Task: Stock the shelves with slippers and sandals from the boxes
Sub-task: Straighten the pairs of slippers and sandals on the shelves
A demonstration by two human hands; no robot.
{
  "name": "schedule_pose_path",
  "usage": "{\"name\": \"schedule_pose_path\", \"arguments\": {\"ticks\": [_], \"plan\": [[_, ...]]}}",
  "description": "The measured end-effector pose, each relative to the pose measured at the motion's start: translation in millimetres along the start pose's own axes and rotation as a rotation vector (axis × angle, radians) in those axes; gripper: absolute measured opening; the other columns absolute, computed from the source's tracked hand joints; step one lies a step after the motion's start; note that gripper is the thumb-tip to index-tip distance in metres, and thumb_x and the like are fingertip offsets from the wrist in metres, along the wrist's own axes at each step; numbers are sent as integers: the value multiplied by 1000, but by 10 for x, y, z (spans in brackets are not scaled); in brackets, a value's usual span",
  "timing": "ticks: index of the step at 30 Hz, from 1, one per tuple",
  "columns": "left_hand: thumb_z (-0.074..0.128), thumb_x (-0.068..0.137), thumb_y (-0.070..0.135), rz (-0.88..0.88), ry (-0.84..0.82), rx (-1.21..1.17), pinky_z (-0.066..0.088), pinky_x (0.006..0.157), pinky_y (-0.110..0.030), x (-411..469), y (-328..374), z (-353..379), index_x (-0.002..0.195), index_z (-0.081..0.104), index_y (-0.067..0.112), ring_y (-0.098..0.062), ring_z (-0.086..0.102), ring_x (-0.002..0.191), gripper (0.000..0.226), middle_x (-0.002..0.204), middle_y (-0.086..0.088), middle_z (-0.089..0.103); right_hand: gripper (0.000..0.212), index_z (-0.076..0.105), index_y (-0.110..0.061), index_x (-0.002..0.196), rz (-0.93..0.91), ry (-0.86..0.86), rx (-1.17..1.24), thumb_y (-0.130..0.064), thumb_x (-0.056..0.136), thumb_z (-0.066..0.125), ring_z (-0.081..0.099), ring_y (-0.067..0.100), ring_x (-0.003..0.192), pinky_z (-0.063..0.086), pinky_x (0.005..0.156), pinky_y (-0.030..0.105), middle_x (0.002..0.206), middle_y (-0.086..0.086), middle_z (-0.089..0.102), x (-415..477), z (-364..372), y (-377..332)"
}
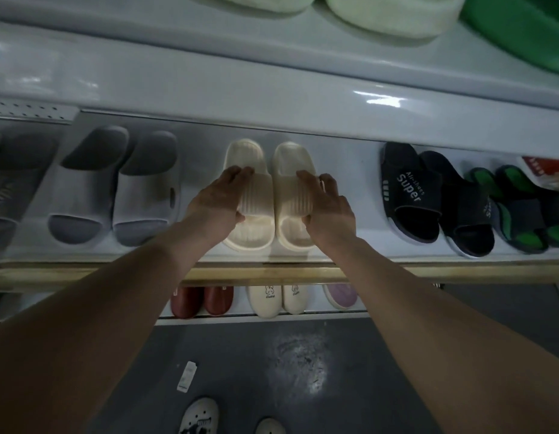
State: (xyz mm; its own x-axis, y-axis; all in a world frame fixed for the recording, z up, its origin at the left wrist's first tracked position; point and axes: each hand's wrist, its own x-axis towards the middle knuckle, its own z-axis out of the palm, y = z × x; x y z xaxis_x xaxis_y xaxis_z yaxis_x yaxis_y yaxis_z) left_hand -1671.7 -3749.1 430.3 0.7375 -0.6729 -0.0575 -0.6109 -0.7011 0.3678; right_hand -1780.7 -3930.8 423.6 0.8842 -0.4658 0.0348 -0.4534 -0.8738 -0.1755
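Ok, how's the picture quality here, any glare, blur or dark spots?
Head view: glare streaks on the glossy shelf edge; green slipper at top right is smeared; wide-angle lens bows straight lines; floor is dim with one bright patch; cream slippers are sharp.

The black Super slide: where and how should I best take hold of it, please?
Grip the wide strap from above, reaching in from the shelf's open front. The black Super slide lies sole-down, the strap arches clear of the footbed, and its partner crowds its right side.
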Motion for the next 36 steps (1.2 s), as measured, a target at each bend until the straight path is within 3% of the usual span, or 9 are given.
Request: {"name": "schedule_pose_path", "arguments": {"ticks": [11,17,19,21,24,27,32,36], "plan": [[70,83,8,-15,-28,-7,43,98,-46,34,-24,-47,152,20,20,-37,49,124,87,157,-4,21,85,26,-41,149,18,28,36,-5,82,65,54,29,93,45,74,34,145,0,33,18,105,-61],[70,81,5,4,-28,4,42,97,-45,23,-99,-54,152,20,18,-36,48,124,88,156,-3,22,88,30,-34,150,-23,50,75,-2,76,66,56,30,84,45,76,34,145,4,37,23,197,-102],[68,80,4,16,-51,-4,38,106,-44,41,-128,-43,154,15,19,-32,35,137,92,159,-3,18,91,32,-29,150,-46,60,83,1,72,68,58,31,85,44,79,34,144,7,40,4,194,-86],[63,79,3,-9,-108,-1,27,116,-41,48,-109,-50,155,5,24,-27,11,148,97,163,1,5,93,30,-26,151,-56,49,130,5,72,67,56,31,94,45,85,35,147,8,37,-35,139,-58],[61,81,10,3,-134,43,14,120,-37,46,9,-94,155,4,25,-23,-6,150,94,163,5,-4,94,21,-30,154,-26,28,175,6,77,62,53,32,108,46,93,37,155,6,28,-110,7,17],[62,86,18,79,-66,42,11,120,-37,44,217,-94,154,18,19,-25,2,150,81,162,-2,11,93,22,-29,154,8,53,186,8,78,62,49,33,120,45,97,37,156,8,28,-180,-119,175],[64,89,23,197,0,-10,24,117,-35,99,815,51,148,36,16,-25,24,144,66,152,-5,35,95,21,-31,154,68,54,114,8,79,64,42,33,130,46,100,38,155,8,28,-300,-328,658],[62,92,29,237,-8,-13,21,115,-33,259,1372,227,149,34,17,-24,26,143,65,152,-4,37,92,24,-31,152,54,71,67,5,78,66,41,33,132,45,103,44,152,9,32,-333,-446,1155]]}}
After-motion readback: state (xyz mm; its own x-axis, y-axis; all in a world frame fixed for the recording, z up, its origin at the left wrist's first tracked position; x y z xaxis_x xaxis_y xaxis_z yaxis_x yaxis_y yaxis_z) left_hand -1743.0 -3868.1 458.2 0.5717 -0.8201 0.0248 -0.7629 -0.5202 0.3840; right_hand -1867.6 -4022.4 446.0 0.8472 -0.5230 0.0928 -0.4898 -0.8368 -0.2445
